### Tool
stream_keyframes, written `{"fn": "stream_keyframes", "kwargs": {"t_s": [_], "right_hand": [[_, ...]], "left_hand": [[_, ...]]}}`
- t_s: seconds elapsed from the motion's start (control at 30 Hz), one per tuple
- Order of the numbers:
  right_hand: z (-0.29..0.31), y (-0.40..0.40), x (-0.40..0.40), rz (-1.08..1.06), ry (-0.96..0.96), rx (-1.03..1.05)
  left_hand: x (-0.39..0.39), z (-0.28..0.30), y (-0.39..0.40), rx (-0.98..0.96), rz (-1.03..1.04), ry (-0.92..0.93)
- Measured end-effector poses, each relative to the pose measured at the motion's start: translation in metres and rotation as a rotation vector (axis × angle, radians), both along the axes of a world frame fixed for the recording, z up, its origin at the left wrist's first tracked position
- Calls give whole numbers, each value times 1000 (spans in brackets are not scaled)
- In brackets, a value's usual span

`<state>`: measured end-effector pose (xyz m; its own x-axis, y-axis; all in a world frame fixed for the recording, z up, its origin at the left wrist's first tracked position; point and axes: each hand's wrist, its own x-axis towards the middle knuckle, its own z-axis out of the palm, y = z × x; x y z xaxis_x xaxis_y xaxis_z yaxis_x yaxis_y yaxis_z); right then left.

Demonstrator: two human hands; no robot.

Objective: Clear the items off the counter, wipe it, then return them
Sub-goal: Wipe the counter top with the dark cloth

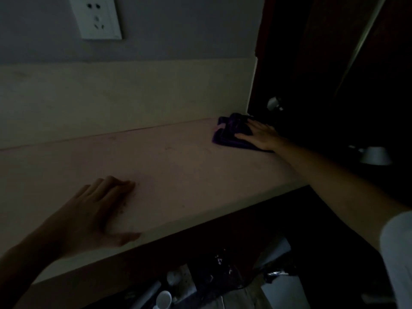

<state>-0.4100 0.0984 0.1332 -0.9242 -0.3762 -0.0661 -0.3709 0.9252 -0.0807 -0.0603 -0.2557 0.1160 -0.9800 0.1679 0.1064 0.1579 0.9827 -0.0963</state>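
The scene is dimly lit, and fine detail is lost in the dark. The right hand [259, 136] is laid flat, fingers spread, on a crumpled purple cloth [231, 132], which is pressed against the table [178, 175] at its far right corner. Nothing is gripped by this hand; the cloth is only held down under the palm and fingers, with most of the fabric showing beyond the fingertips, towards the backsplash [122, 97]. The right arm is stretched out across the table's right end, and a pale sleeve [399, 253] is seen at the shoulder.

The left hand [98, 215] is rested palm-down on the table near its front edge, well apart from the cloth and to the left of the right hand. Its fingers are extended and held close together, the thumb is laid along the front lip, and nothing is held in it.

Between the two hands the tabletop is seen bare (a few faint marks are visible on it). Above the left hand, on the grey wall, a white wall socket [98, 17] is mounted. Below the table's front edge, beneath both hands, some dim objects are made out, among them a white cup [163, 298]; the rest cannot be identified.
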Motion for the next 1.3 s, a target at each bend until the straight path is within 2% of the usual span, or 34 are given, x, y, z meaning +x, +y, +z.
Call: {"fn": "stream_keyframes", "kwargs": {"t_s": [0.13,0.3,0.67,0.83,0.97,1.17,1.23,1.3], "right_hand": [[1,43,31,3,7,27],[-2,90,67,119,20,33],[3,94,72,158,65,2],[-3,98,55,289,67,12],[-2,99,46,419,56,25],[-8,104,52,488,61,26],[-9,108,55,476,53,38],[-6,109,59,476,42,34]], "left_hand": [[0,1,-2,-26,2,10],[6,5,-1,-39,0,10],[0,8,4,-67,-30,30],[-1,10,5,-78,-18,42],[1,15,9,-112,28,-13],[8,32,27,-166,156,-116],[8,40,46,-122,195,-74],[8,41,73,113,246,66]]}}
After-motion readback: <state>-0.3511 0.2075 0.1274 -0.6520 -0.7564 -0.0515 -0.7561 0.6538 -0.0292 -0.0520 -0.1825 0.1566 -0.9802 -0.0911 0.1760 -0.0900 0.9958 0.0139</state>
